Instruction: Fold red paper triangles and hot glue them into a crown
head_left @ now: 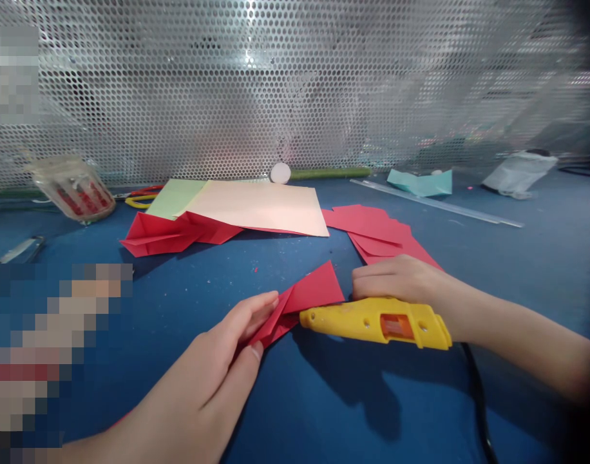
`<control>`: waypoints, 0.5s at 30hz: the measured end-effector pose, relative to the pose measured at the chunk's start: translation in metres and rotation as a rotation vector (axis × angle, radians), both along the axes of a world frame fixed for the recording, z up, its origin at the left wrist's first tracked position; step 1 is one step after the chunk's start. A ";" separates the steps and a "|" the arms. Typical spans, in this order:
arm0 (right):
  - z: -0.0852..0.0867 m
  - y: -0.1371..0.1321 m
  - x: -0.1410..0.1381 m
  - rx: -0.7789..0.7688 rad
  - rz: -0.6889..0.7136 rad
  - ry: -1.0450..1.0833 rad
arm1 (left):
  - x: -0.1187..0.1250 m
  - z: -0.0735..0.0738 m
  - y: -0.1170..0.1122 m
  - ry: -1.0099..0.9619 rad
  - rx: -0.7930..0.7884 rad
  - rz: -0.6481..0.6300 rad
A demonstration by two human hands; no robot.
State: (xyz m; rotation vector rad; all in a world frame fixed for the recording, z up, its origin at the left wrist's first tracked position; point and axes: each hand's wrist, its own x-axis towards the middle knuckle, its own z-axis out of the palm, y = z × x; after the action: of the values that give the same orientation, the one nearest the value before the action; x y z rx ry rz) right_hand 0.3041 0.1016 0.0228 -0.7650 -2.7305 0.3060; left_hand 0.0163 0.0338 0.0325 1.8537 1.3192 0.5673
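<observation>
My left hand point(212, 364) is closed on a folded piece of red paper point(312, 287), thumb in front and fingers behind. My right hand point(406, 277) grips a yellow hot glue gun point(372, 320) from its far side, and most of its fingers are hidden. The glue gun lies sideways, its nozzle pointing left at the lower fold of the red paper. I cannot tell whether the tip touches the paper. A black cord point(477, 399) runs from the gun toward the bottom edge. Behind my right hand lies a fanned stack of red paper point(377, 229).
Folded red paper pieces point(164, 233) lie beside a cream sheet point(261, 203) and a green sheet point(179, 195). A plastic jar point(75, 187) and yellow-handled scissors point(138, 202) are at left. Transparent glue sticks point(435, 203) and folded teal paper point(420, 183) lie at the back right, before a perforated metal panel point(295, 84).
</observation>
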 end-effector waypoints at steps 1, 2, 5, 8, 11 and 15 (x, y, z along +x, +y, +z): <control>0.000 0.000 0.000 0.010 -0.004 -0.002 | 0.000 0.000 0.000 -0.005 -0.007 0.002; -0.001 0.000 0.000 0.022 -0.008 -0.003 | -0.001 -0.001 -0.001 -0.012 -0.013 0.004; -0.002 0.000 0.001 0.050 -0.020 0.011 | -0.002 -0.002 -0.001 -0.035 -0.033 0.006; -0.004 0.001 0.002 0.064 -0.030 0.033 | -0.002 -0.005 -0.001 -0.045 -0.054 0.003; -0.005 0.002 0.002 0.065 -0.040 0.044 | -0.002 -0.006 0.000 -0.027 -0.075 0.004; -0.005 0.001 0.001 0.074 -0.052 0.059 | -0.001 -0.006 0.000 -0.062 -0.079 0.011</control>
State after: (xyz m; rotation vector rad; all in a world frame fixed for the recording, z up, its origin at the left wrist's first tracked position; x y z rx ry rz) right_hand 0.3053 0.1030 0.0182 -0.7923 -2.6463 0.2112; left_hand 0.0149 0.0341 0.0267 1.7519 1.2931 0.5656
